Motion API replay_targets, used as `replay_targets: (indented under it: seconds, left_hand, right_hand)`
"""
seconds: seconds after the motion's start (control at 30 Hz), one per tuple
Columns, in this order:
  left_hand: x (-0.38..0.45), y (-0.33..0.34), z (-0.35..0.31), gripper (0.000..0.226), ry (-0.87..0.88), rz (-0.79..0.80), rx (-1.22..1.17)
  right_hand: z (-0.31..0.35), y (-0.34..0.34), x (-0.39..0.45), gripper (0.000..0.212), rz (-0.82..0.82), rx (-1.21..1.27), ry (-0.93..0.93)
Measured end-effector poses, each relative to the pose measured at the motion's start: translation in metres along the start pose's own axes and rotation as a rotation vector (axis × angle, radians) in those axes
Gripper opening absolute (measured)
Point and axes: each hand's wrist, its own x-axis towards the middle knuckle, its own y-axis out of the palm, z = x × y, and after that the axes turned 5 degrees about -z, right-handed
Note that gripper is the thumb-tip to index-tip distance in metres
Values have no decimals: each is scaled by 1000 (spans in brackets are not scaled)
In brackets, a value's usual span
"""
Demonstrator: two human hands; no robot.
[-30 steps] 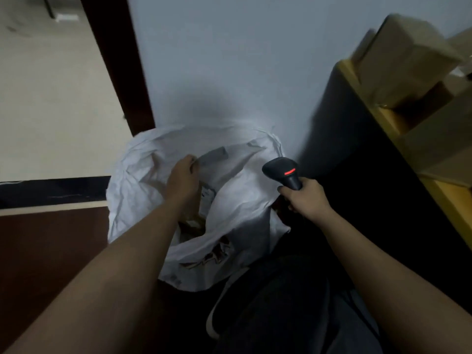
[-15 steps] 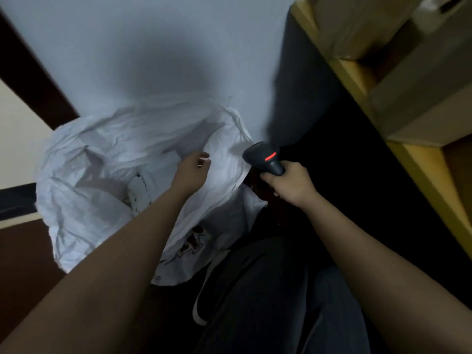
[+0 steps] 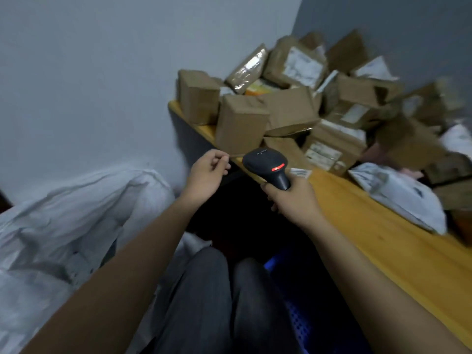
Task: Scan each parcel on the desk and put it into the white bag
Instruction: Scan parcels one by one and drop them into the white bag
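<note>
Head view: empty, loosely curled left hand [image 3: 208, 172] hovers just short of the brown cardboard parcel [image 3: 240, 125] at the yellow wooden desk's [image 3: 378, 226] corner; right hand [image 3: 293, 198] grips the black handheld scanner [image 3: 268, 166] alongside.

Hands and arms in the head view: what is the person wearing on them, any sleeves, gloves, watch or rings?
Both forearms are bare right down to the frame edge, with no sleeves in view. The left hand and right hand have no gloves, and no watch, bracelet or ring shows on either. Below them, the legs are in grey trousers.
</note>
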Motion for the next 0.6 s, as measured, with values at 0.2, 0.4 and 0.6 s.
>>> replay_targets:
  seconds: [0.2, 0.4, 0.6]
  left_hand:
    - [-2, 78, -58, 30, 86, 303, 338]
    - [-10, 154, -75, 82, 150, 203, 986]
    - [-1, 187, -80, 65, 106, 90, 1106]
  right_hand:
    - [-16, -98, -7, 10, -103, 66, 131]
    - [-42, -148, -9, 16, -256, 79, 218]
    - [-57, -165, -4, 19, -236, 73, 251]
